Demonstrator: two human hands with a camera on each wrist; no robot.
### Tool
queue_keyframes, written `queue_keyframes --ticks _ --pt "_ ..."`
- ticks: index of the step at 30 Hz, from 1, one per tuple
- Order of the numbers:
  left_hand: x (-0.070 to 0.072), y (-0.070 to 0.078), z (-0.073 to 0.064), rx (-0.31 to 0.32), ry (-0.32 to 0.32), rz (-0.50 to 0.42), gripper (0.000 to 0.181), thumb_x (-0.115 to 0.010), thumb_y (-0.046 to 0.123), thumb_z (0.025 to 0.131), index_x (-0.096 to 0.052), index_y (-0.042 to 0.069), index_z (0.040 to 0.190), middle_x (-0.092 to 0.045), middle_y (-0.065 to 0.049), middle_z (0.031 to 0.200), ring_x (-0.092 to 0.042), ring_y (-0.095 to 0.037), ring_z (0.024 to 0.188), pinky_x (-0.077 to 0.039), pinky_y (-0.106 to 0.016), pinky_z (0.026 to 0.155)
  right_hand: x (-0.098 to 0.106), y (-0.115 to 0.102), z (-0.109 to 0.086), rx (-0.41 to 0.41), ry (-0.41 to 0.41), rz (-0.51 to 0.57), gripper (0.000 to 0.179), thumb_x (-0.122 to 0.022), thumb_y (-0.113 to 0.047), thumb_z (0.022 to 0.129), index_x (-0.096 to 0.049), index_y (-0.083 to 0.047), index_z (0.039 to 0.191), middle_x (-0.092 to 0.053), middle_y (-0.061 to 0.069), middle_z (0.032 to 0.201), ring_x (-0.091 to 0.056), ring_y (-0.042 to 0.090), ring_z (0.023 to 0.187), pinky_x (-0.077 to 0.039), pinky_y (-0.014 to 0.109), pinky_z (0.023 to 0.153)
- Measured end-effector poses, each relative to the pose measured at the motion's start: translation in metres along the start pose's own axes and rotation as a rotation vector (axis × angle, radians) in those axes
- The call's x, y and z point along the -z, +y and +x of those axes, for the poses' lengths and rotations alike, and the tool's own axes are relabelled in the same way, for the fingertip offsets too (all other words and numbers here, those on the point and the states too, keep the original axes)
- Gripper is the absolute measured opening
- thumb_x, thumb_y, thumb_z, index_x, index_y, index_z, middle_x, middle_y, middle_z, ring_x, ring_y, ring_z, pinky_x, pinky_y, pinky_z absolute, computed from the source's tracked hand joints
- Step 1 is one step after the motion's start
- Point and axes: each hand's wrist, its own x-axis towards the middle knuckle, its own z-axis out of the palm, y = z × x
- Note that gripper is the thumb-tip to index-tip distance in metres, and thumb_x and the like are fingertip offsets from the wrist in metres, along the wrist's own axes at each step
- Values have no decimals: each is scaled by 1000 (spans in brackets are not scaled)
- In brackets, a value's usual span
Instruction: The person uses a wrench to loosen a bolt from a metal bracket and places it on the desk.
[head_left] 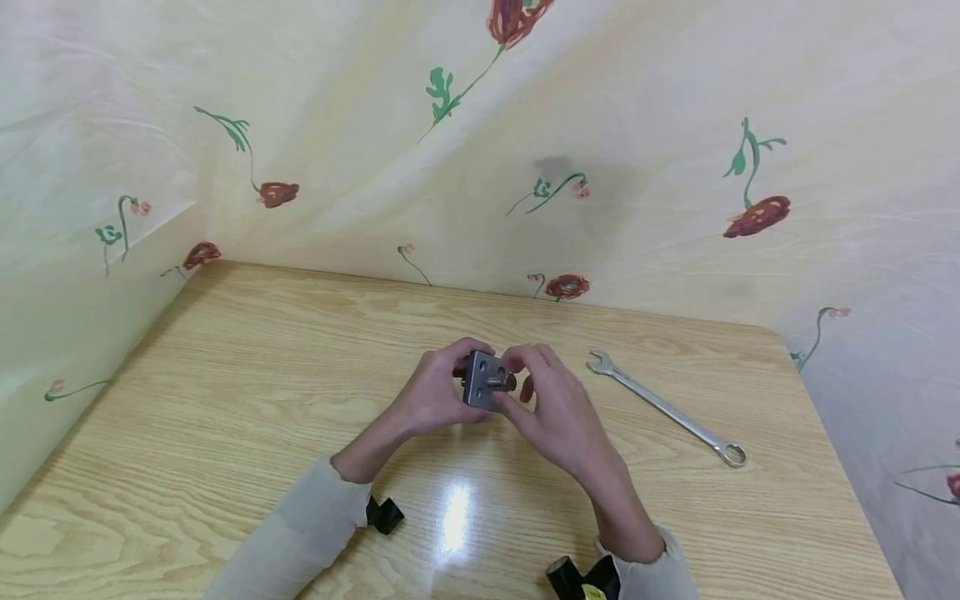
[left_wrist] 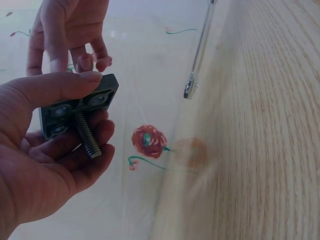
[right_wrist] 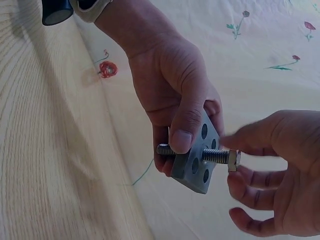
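My left hand (head_left: 435,393) grips a small dark metal block (head_left: 476,380) by its edges, raised above the table. Several round holes run through the block, seen in the right wrist view. A threaded bolt (right_wrist: 216,156) passes through its middle, its hex head standing off on the right-hand side. From the other side the bolt's threaded end (left_wrist: 87,136) sticks out between my left fingers. Around the bolt head (right_wrist: 233,160), my right hand (head_left: 561,410) has its fingers and thumb loosely bent, with gaps showing between them and the head.
A combination wrench (head_left: 663,403) lies on the wooden table (head_left: 247,375), to the right of my hands. Flower-patterned cloth (head_left: 360,167) hangs behind the table and along its sides. Dark wrist devices (head_left: 386,516) are on both forearms.
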Motion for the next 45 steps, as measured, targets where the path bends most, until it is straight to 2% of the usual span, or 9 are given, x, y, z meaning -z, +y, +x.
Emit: queue_keyframes --ticks 4,8,11,17,24,34,40,42,45 --pt "0 0 0 -6 -3 -2 64 -84 1 66 -55 5 123 -70 -16 110 -69 -30 102 -54 -44 91 0 1 1 -83 -10 2 43 -75 -30 84 -55 -10 117 -62 4 95 -54 13 69 -42 22 55" --pt "1 1 0 -1 -7 -1 65 -84 2 66 -55 5 124 -69 -17 114 -68 -31 103 -54 -44 91 -1 2 2 -136 -18 -7 33 -69 -35 88 -59 -11 108 -59 0 70 -47 10 55 -38 23 48" --pt "1 1 0 3 -9 1 65 -84 2 66 -55 5 124 -68 -17 115 -68 -31 104 -54 -45 92 -1 2 2 -149 -13 -11 26 -67 -35 90 -62 -12 102 -54 -1 62 -44 10 50 -35 23 45" --pt "1 2 0 6 -9 1 65 -84 2 65 -55 6 123 -69 -16 113 -68 -31 104 -53 -44 92 -2 0 2 -71 24 -22 20 -71 -26 88 -64 -11 99 -59 -1 71 -48 9 59 -38 20 51" --pt "1 1 1 6 -1 3 65 -84 2 65 -55 6 123 -69 -15 113 -68 -29 105 -53 -43 94 -1 0 2 19 36 -48 21 -74 -13 83 -67 -12 103 -66 3 86 -56 13 68 -43 19 57" --pt "0 1 1 -2 -12 0 63 -84 1 66 -55 5 122 -68 -15 113 -68 -29 102 -54 -44 92 -2 0 1 57 49 -8 23 -70 4 77 -67 -12 94 -62 4 98 -56 13 73 -44 21 62" --pt "-1 0 0 3 -4 -12 63 -83 1 66 -56 5 123 -69 -15 111 -68 -29 103 -53 -44 92 -2 0 0 -27 19 -3 40 -78 -18 80 -59 -11 115 -61 5 102 -56 17 73 -43 21 58" --pt "-1 0 0 2 -3 -15 63 -83 1 67 -56 5 123 -69 -16 111 -68 -30 103 -54 -45 91 -2 0 0 -76 9 -10 44 -77 -28 82 -57 -10 116 -63 4 96 -54 14 69 -42 22 55" --pt "-1 0 -1 1 -2 -15 64 -83 1 66 -55 5 123 -69 -17 112 -68 -31 104 -54 -45 91 -2 0 1 -134 0 -31 39 -73 -37 84 -60 -10 109 -63 1 78 -50 11 59 -39 23 50"
